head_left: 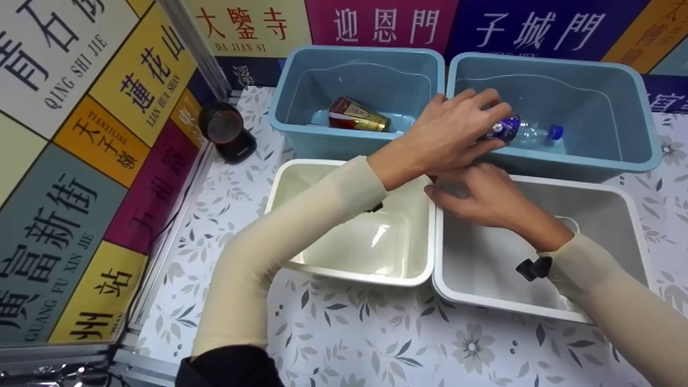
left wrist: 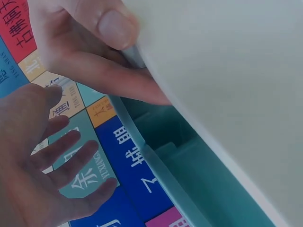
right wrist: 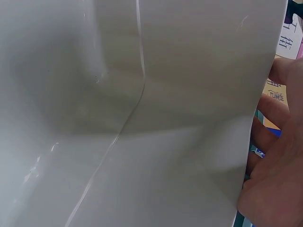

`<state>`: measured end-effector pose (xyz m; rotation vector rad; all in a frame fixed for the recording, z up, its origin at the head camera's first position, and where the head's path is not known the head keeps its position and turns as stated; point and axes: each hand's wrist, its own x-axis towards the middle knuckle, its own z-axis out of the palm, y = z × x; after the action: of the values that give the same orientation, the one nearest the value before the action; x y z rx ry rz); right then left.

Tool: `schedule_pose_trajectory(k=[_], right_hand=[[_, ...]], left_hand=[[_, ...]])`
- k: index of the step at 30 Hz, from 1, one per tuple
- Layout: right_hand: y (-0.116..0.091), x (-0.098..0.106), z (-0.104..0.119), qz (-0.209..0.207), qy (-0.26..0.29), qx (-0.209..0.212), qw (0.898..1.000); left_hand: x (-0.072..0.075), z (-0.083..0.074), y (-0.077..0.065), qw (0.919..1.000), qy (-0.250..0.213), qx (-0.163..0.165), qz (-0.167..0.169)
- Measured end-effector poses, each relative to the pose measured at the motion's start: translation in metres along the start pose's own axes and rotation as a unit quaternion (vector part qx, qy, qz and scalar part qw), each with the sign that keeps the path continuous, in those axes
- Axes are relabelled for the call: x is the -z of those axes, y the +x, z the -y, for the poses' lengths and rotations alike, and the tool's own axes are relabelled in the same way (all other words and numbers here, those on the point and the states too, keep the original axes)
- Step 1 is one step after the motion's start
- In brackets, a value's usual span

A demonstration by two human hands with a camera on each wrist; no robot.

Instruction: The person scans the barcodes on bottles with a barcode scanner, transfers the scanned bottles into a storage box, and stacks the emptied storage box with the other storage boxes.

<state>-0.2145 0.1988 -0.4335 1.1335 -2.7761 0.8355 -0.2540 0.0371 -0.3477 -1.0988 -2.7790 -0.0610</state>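
Note:
My left hand (head_left: 457, 129) reaches over the front rim of the right blue bin (head_left: 591, 156). Its fingers look spread and relaxed in the left wrist view, with nothing between them. Just past its fingertips, a clear plastic bottle (head_left: 532, 133) with a purple label and blue cap lies in that bin, partly hidden by the hand. Below, my right hand (head_left: 478, 193) is at the back left corner of the grey-white bin (head_left: 537, 306). In the left wrist view its thumb and finger (left wrist: 125, 85) pinch the rim; the right wrist view shows fingers curled behind the edge.
A dark red and gold can or cup (head_left: 357, 115) lies in the left blue bin (head_left: 344, 142). The cream bin (head_left: 355, 277) stands in front of it. A small black device (head_left: 228, 131) sits at the left by the sign-covered wall (head_left: 134, 97).

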Motion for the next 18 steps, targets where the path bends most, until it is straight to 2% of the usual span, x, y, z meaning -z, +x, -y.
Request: schedule_pose_trajectory(k=[11, 18], right_hand=[[0.0, 0.0, 0.001, 0.012, -0.002, -0.036, 0.999], [0.001, 0.0, 0.004, 0.014, -0.007, -0.04, 0.999]], left_hand=[[-0.002, 0.016, -0.026, 0.9999, -0.008, 0.008, -0.004], [-0.002, 0.028, -0.04, 0.9997, -0.011, 0.024, 0.002]])
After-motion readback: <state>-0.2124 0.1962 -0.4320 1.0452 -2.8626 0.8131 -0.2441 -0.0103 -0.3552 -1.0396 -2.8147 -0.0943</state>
